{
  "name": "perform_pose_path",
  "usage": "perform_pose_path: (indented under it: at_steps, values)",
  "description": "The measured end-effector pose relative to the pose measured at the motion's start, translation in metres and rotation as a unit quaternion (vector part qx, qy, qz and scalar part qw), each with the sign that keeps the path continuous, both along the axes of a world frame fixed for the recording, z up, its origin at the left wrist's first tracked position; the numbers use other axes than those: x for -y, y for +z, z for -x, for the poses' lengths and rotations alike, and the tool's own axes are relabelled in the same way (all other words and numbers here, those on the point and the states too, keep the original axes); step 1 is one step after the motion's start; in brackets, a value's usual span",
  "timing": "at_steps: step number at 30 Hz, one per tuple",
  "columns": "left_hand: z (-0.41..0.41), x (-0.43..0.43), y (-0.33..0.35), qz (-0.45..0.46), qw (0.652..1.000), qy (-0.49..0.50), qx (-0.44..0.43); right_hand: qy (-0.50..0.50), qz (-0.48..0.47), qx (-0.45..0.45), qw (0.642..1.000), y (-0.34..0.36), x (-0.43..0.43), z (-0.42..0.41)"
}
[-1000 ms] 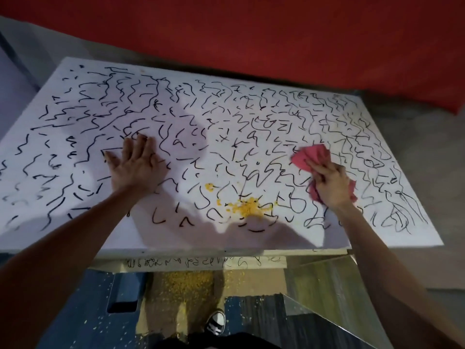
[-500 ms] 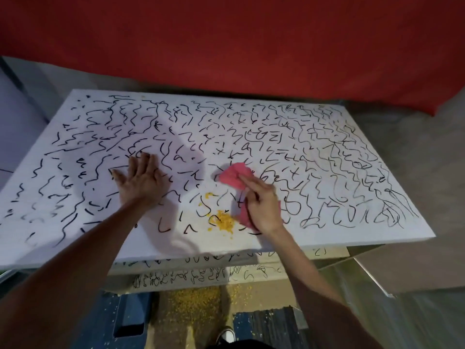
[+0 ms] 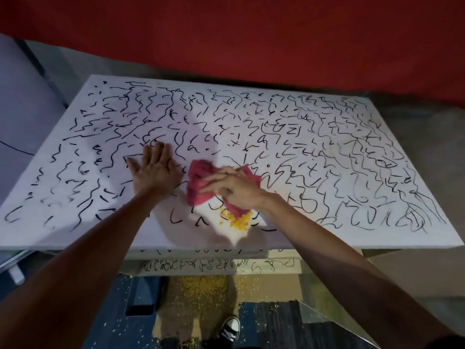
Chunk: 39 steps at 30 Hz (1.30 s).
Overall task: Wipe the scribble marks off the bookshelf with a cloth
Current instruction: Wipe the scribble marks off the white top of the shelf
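Observation:
The white bookshelf top (image 3: 327,157) fills the view and is covered in black scribble marks (image 3: 357,147). My right hand (image 3: 234,190) presses a pink cloth (image 3: 201,182) flat against the surface near the front middle, fingers stretched out over it and pointing left. My left hand (image 3: 156,170) lies flat on the shelf top just left of the cloth, fingers straight and spread. A small heap of yellow crumbs (image 3: 239,220) sits on the surface right below the cloth.
A red wall (image 3: 226,34) rises behind the shelf. Lower shelf edges with scribbles (image 3: 214,265) show under the front edge. Yellow crumbs are scattered on the floor (image 3: 201,288), beside my shoe (image 3: 230,328).
My right hand has swept the pink cloth leftward across the shelf top, from the right side to the middle, close to my left hand. The left hand has stayed in place.

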<state>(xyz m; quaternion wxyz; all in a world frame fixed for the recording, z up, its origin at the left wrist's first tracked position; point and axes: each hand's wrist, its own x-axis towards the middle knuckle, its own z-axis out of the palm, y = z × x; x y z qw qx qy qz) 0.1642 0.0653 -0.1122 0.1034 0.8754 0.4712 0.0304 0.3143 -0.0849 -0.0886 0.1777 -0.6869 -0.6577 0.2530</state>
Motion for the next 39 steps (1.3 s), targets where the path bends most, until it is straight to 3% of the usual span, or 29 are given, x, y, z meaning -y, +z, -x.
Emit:
perform_pose_path:
  at_steps: [3,5,6,8,11,13,15,19,23,26,28,30,32,34,39]
  values:
    - [0.001,0.000,0.001,-0.001,1.000,-0.003,0.008,0.014,0.023,-0.123,0.992,0.022,0.019,-0.007]
    - [0.001,0.001,0.003,-0.024,0.999,-0.014,0.033,-0.083,-0.008,-0.208,0.975,0.039,0.029,-0.032]
    - [0.001,0.003,0.004,-0.029,0.999,-0.017,0.038,-0.135,-0.037,-0.199,0.970,0.042,0.035,-0.051]
    - [0.000,0.003,0.002,-0.023,0.999,-0.012,0.034,-0.214,-0.071,-0.093,0.970,0.031,0.055,-0.089]
    - [-0.001,0.001,0.000,0.007,1.000,0.012,0.018,-0.298,-0.001,0.141,0.944,-0.003,0.088,-0.097]
    - [-0.001,0.001,0.001,0.007,1.000,0.013,0.015,-0.349,-0.018,0.192,0.917,-0.018,0.097,-0.074]
    - [0.000,0.003,0.003,0.003,1.000,0.011,0.013,-0.366,-0.058,0.179,0.911,-0.022,0.100,-0.042]
    - [-0.001,0.003,0.001,-0.002,1.000,0.009,0.016,-0.334,-0.087,0.208,0.915,-0.026,0.096,0.023]
    - [0.000,0.000,-0.004,-0.022,1.000,0.005,0.013,-0.327,-0.116,0.178,0.921,-0.015,0.073,0.067]
    - [0.000,0.002,-0.002,-0.025,0.999,0.001,0.023,-0.303,-0.097,0.016,0.948,0.000,0.059,0.050]
    - [-0.001,0.002,0.000,-0.027,0.999,0.000,0.031,-0.318,-0.091,-0.025,0.943,0.010,0.042,0.014]
    - [-0.001,0.001,0.000,-0.031,0.999,-0.002,0.025,-0.318,-0.083,0.014,0.944,0.011,0.020,-0.022]
    - [-0.001,0.002,0.000,-0.028,0.999,0.000,0.020,-0.263,-0.022,0.132,0.956,0.003,0.009,-0.036]
    - [-0.002,0.001,0.000,-0.022,1.000,0.007,0.015,-0.199,-0.003,0.188,0.962,-0.007,0.008,-0.035]
    - [0.001,0.000,-0.002,-0.038,0.999,-0.005,0.020,-0.074,-0.114,0.118,0.984,-0.019,0.035,-0.009]
